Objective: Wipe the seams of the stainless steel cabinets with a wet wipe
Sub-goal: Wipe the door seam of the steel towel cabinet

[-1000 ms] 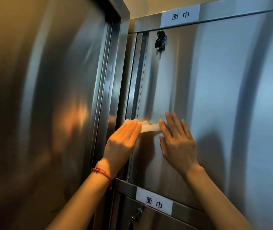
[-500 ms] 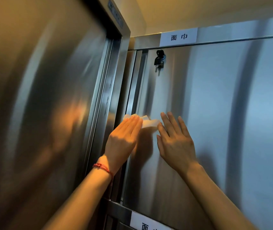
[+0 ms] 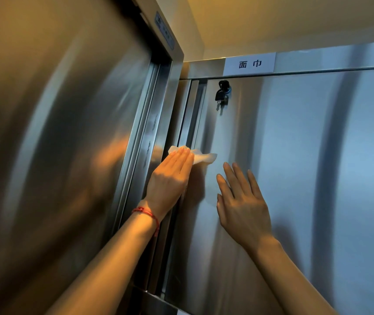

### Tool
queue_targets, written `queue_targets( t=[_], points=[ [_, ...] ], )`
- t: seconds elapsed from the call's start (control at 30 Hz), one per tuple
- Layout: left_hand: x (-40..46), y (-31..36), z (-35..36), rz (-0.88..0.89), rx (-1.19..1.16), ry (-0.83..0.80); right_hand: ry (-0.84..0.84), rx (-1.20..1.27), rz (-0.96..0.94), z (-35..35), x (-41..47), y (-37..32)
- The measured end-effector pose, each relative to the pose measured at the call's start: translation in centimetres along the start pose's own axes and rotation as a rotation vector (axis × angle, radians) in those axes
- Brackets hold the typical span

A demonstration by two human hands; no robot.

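Wipe: a white wet wipe (image 3: 200,156) lies pressed on the seam (image 3: 189,123) at the left edge of the upper cabinet door (image 3: 295,178), well below the key and about halfway down the visible door; its right end sticks out bare onto the door face.
Left hand: the left hand (image 3: 170,178) lies flat on the wipe with straight fingers held together, pressing it against the metal; the grip is open, nothing curled round the wipe. A red string bracelet (image 3: 147,213) sits on that wrist.
Right hand: the right hand (image 3: 241,205) rests flat on the door face just right of the wipe and lower, fingers straight and a little spread, apart from the wipe; its grip is open and holds nothing.
Seam: a narrow vertical channel between the door edge and the steel frame (image 3: 158,142) to its left.
Key: a black-headed key (image 3: 222,92) hangs in the lock near the door's top left corner.
Label: a white label (image 3: 249,63) with two printed characters sits on the rail above the door.
Left side: a broad steel panel (image 3: 56,133) fills the left, blurred.
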State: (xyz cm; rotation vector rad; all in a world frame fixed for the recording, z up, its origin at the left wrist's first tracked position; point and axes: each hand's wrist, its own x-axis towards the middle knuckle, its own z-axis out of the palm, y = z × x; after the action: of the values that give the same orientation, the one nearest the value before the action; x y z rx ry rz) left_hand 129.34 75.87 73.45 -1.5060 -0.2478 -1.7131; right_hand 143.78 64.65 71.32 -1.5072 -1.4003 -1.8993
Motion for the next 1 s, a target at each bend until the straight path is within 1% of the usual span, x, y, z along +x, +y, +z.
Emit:
queue_targets(
  t=[0.13, 0.33, 0.53, 0.63, 0.73, 0.9, 1.0],
  points=[
    [-0.7, 0.0, 0.8, 0.011, 0.018, -0.019, 0.004, -0.01, 0.005, 0.0, 0.0, -0.1],
    [-1.5, 0.3, 1.0, 0.004, 0.079, -0.09, 0.014, -0.019, 0.007, -0.1, -0.1, -0.2],
    [-2.1, 0.8, 0.6, -0.061, 0.098, -0.195, 0.015, -0.003, 0.015, -0.1, -0.1, -0.3],
    [-2.4, 0.7, 0.5, -0.017, 0.153, -0.226, 0.021, -0.003, 0.016, -0.1, -0.1, -0.2],
    [-1.8, 0.5, 0.9, 0.035, 0.213, -0.194, 0.018, -0.004, 0.021, -0.1, -0.1, -0.2],
    [0.0, 0.0, 1.1, 0.04, 0.253, -0.217, 0.017, 0.008, 0.029, -0.3, 0.0, -0.3],
    [-0.6, 0.0, 1.1, 0.046, 0.257, -0.288, 0.011, 0.006, 0.029, -0.3, -0.1, -0.3]
  ],
)
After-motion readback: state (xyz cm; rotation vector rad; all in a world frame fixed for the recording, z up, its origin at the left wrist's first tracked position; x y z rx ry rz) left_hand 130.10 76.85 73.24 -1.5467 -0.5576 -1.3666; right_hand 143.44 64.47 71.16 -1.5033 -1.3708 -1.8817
